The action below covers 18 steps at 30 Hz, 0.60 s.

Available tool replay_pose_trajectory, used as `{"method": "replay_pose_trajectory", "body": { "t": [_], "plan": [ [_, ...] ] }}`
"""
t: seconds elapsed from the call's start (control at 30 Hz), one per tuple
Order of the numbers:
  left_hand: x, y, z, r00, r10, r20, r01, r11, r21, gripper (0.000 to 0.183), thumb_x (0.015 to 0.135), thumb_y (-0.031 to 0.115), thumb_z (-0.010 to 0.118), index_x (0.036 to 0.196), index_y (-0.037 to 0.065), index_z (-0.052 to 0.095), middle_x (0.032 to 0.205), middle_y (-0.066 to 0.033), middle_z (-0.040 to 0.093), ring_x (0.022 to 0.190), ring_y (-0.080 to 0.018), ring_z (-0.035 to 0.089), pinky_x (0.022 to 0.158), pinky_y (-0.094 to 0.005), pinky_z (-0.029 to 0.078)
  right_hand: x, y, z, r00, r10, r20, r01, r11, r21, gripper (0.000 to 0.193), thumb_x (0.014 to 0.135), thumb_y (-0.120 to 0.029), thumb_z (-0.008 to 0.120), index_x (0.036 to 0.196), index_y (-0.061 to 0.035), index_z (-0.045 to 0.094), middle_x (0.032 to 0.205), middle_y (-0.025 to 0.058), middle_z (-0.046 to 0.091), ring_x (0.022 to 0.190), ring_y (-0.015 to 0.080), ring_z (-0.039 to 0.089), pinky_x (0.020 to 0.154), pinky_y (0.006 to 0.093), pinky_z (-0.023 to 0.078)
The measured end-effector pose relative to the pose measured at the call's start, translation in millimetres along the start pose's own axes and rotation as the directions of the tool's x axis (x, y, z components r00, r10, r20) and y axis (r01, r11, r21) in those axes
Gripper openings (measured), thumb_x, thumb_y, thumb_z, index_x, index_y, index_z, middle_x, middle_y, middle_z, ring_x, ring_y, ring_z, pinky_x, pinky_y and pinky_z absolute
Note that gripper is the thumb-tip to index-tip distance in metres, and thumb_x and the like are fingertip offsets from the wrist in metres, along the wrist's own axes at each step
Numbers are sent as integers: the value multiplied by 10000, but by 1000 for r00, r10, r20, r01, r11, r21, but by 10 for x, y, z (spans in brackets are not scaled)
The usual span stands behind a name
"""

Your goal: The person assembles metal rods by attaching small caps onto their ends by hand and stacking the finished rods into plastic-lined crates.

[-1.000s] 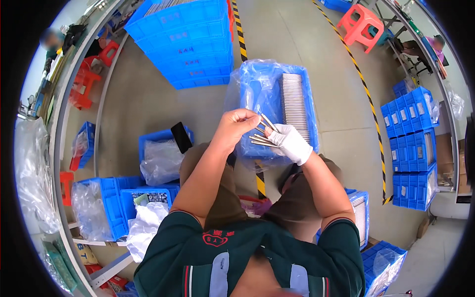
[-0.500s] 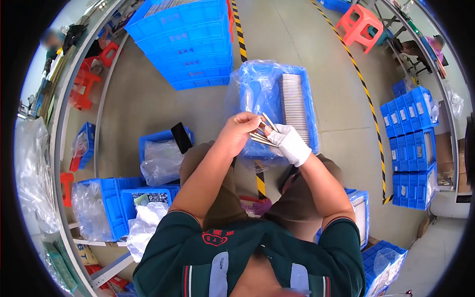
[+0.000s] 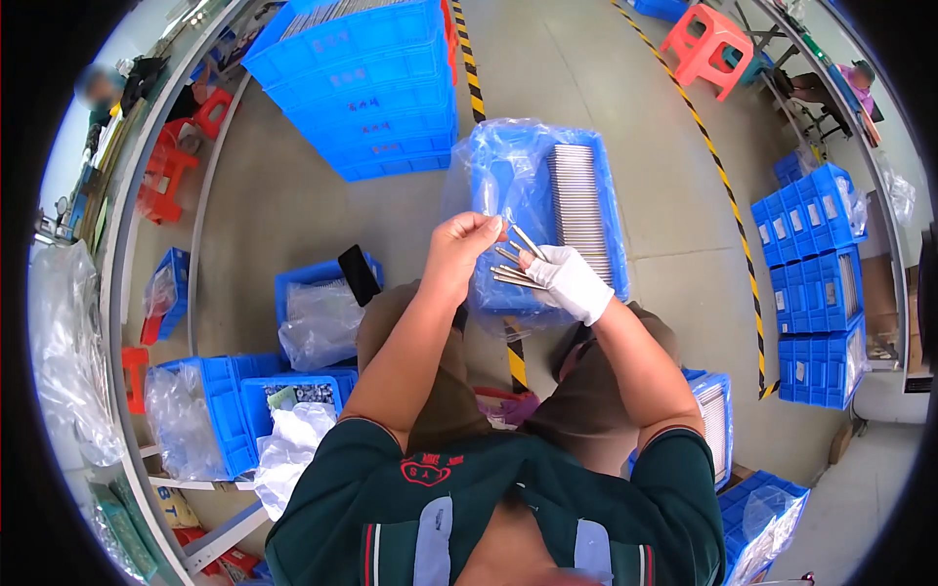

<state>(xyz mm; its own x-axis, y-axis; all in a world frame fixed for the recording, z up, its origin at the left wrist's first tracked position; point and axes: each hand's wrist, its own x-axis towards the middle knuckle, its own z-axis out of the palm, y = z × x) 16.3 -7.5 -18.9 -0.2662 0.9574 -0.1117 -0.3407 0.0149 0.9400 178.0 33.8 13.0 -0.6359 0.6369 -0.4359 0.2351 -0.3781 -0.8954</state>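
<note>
Left hand (image 3: 465,246): pinched narrow near rods (image 3: 518,278); holding anything, I can't tell from here
Right hand (image 3: 575,285): gloved, holding the rods fanned
Bin (image 3: 615,223): below the grip

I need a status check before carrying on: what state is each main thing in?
Left hand: bare, fingers pinched, contents unclear
Right hand: partly gloved, closed around metal rods
Metal rods: fanned out
Front crate: open, partly filled
Plastic liner: crumpled
Crate stack: piled up, top crate open
Phone: upper face dark
Red stool: upright
</note>
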Motion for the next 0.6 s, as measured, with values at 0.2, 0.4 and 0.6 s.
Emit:
{"method": "replay_pose_trajectory", "body": {
  "t": [0.2,0.4,0.6],
  "plan": [
    [11,25,-37,986,-94,138,107,990,-88,154,818,159,579,811,6,602,759,-42,604,682,-98,515,675,-239,398,-20,18,-15,997,18,77,-14,998,-55,318,838,-352,547,686,-77,506,522,-45,387,425,47,323,386,212,235],
    [24,69,-105,975,-43,218,38,999,28,143,803,127,591,839,-11,606,826,-66,610,744,-114,536,720,-246,409,-8,38,-48,989,51,138,-47,998,-38,330,840,-366,537,684,-77,508,525,-50,379,419,49,310,384,215,227],
    [27,54,-133,951,-149,272,134,988,72,137,808,127,582,842,-3,608,842,-61,606,768,-113,541,728,-256,414,-41,43,3,988,23,155,-25,1000,13,351,825,-400,545,695,-75,512,519,-49,377,412,51,306,380,215,211]
  ]
}}
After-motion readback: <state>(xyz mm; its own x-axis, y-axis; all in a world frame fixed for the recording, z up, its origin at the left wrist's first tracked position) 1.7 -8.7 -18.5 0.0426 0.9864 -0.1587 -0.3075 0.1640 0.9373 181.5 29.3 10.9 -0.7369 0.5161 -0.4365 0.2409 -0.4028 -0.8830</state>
